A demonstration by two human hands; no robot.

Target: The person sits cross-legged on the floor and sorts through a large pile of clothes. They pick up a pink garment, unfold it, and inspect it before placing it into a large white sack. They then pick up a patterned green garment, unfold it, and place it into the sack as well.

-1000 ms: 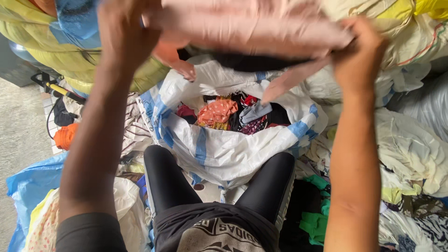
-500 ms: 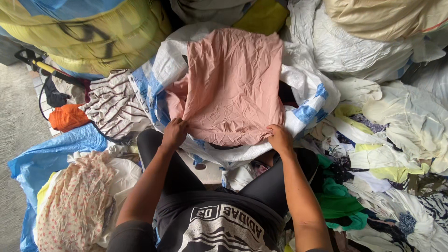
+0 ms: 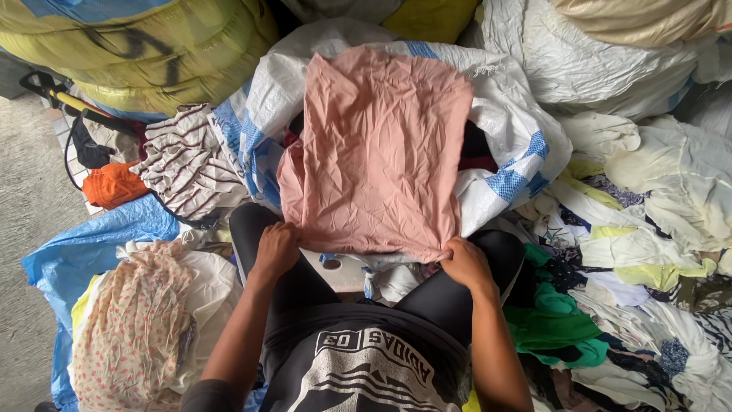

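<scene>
Pink garment (image 3: 381,152): a crumpled salmon-pink cloth is spread flat over the mouth of the open woven sack, its near hem drawn down to the person's knees.
Left hand (image 3: 276,250): closed on the near-left corner of the hem; the cloth is pinched under curled fingers.
Right hand (image 3: 465,263): clenched on the near-right corner of the same hem, which is bunched at the fingertips.
White woven sack (image 3: 518,137): white with blue stripes, set between the knees; its opening is largely covered by the pink garment, and dark clothing is seen only at the right edge.
Striped garment (image 3: 187,164): cream with dark stripes, laid just left of the sack.
Orange cloth (image 3: 114,185): lying left of the striped garment, near black straps.
Floral fabric (image 3: 133,328): pale and dotted, heaped beside the left knee on a blue tarp (image 3: 91,236).
Green garment (image 3: 553,328): folded beside the right knee, among mixed pale clothes.
Yellow bale (image 3: 145,53): stacked behind, upper left.
</scene>
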